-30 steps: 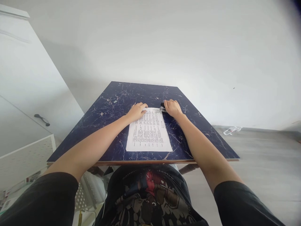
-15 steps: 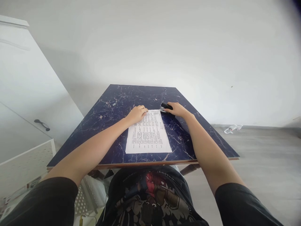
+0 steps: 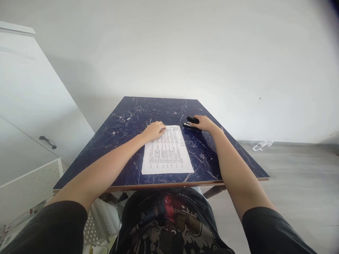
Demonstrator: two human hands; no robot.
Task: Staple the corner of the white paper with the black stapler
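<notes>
My right hand (image 3: 205, 123) grips a black stapler (image 3: 192, 120) above the dark blue, marble-patterned table (image 3: 203, 155), thumb and fingers closed around its body. A second ago its nose met the top right corner of the printed paper (image 3: 169, 151) and my hand covered most of it; now the tool stands off to the right, just beside that corner and apart from it, with more of its black top and silvery metal in plain sight. Half a second ago it was closer in, by the corner. My right wrist has shifted outward with it, and the nose points left, toward the page.

My left hand (image 3: 153, 131) stays where it was, palm down over the paper's upper left corner, fingers side by side. Whether the fingertips pinch the edge or only press on it, I cannot tell. The paper lies flat in front of me, its lower edge near the table's front edge, and has kept its place through all three moments. Lines of print fill it, with more marks along its right side.

On the floor (image 3: 291, 183) to my right lies a clear plastic packet (image 3: 262, 145), also unmoved.
</notes>
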